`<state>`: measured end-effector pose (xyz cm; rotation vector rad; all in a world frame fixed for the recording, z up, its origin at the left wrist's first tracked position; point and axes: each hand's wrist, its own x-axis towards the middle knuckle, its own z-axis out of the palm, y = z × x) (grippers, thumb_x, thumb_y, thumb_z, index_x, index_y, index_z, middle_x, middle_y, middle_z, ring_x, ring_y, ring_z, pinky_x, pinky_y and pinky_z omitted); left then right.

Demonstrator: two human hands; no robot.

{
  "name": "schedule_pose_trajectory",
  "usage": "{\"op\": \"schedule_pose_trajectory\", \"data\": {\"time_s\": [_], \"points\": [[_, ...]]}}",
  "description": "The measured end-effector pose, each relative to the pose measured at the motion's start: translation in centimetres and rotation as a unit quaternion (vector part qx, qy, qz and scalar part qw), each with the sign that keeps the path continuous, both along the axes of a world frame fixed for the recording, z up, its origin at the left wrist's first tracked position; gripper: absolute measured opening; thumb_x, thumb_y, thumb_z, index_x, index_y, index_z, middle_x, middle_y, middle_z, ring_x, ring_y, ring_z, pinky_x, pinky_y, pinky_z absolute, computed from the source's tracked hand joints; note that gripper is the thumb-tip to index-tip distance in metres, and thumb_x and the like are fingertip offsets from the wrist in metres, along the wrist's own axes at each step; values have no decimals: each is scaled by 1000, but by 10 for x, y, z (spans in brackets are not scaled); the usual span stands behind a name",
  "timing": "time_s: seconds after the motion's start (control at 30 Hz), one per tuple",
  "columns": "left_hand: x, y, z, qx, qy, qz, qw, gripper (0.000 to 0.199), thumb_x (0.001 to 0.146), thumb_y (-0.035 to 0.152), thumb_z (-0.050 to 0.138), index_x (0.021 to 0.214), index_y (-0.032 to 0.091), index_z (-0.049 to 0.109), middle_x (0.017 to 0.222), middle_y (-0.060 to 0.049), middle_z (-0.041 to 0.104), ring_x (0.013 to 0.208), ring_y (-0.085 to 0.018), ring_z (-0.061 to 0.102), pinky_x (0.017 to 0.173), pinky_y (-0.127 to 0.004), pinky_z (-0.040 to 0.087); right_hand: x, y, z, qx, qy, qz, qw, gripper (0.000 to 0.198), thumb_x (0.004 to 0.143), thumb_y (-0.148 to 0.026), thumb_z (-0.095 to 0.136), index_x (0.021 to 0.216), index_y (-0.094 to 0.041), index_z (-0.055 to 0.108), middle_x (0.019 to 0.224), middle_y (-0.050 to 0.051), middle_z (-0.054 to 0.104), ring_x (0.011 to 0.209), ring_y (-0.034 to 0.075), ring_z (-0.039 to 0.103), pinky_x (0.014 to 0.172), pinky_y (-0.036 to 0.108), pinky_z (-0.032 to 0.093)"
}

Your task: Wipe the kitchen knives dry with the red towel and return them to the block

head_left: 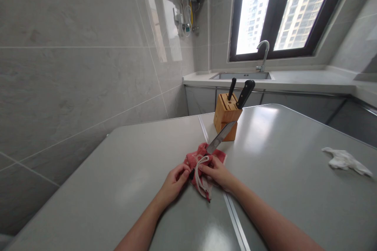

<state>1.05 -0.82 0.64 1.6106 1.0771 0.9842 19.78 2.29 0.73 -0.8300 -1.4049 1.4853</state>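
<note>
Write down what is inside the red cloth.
A knife runs into the red cloth: its blade sticks out toward the knife block, and a bit of black handle shows by the left hand. The stretch between is covered, so unseen.

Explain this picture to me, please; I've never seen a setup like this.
There is no machine: a person works bare-handed, seen by one camera worn on their head, looking forward and down. On the table stands a wooden knife block with two black handles sticking out; a crumpled white wad lies off to the right. The right hand pinches a red cloth bunched around part of a knife, whose bare blade points away, toward the block. The left hand is by the knife's dark handle; whether it grips it, I cannot tell.
</note>
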Motion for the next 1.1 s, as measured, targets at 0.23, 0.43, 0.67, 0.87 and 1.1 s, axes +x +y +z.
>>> {"op": "schedule_pose_trajectory", "data": {"time_s": [0.23, 0.43, 0.67, 0.87, 1.1], "points": [[-1, 2, -10, -50, 12, 7, 999, 49, 86, 59, 33, 68, 16, 46, 50, 7, 35, 45, -8, 29, 43, -21, 21, 1, -4, 4, -10, 13, 32, 999, 30, 68, -45, 69, 80, -18, 63, 79, 2, 65, 77, 17, 59, 73, 29, 46], [-1, 1, -10, -52, 25, 2, 998, 52, 86, 59, 32, 67, 14, 50, 47, 6, 37, 42, -8, 30, 42, -21, 21, 1, -2, 3, -8, 19, 68, 998, 28, 70, -43, 68, 79, -16, 63, 81, 3, 66, 78, 17, 60, 76, 30, 46], [-3, 0, -8, -51, 24, -24, 998, 54, 87, 57, 33, 65, 13, 55, 48, 5, 38, 43, -8, 32, 44, -22, 22, 2, -3, 5, -14, 26, 93, 995, 28, 72, -42, 67, 81, -16, 63, 81, 3, 66, 78, 17, 60, 77, 30, 46], [-5, 2, -10, -51, 12, -36, 998, 50, 86, 56, 36, 68, 13, 53, 52, 4, 39, 45, -8, 30, 44, -21, 20, 2, -3, 4, -5, 19, 83, 996, 27, 72, -40, 68, 83, -17, 61, 81, 2, 65, 78, 17, 60, 78, 30, 46], [-4, 2, -6, -23, 17, -34, 999, 43, 82, 55, 48, 69, 14, 50, 57, 5, 39, 52, -8, 32, 48, -20, 23, 2, -2, -1, -28, 23, 53, 998, 32, 68, -42, 71, 86, -19, 60, 87, 2, 64, 86, 18, 60, 82, 31, 45]]}}
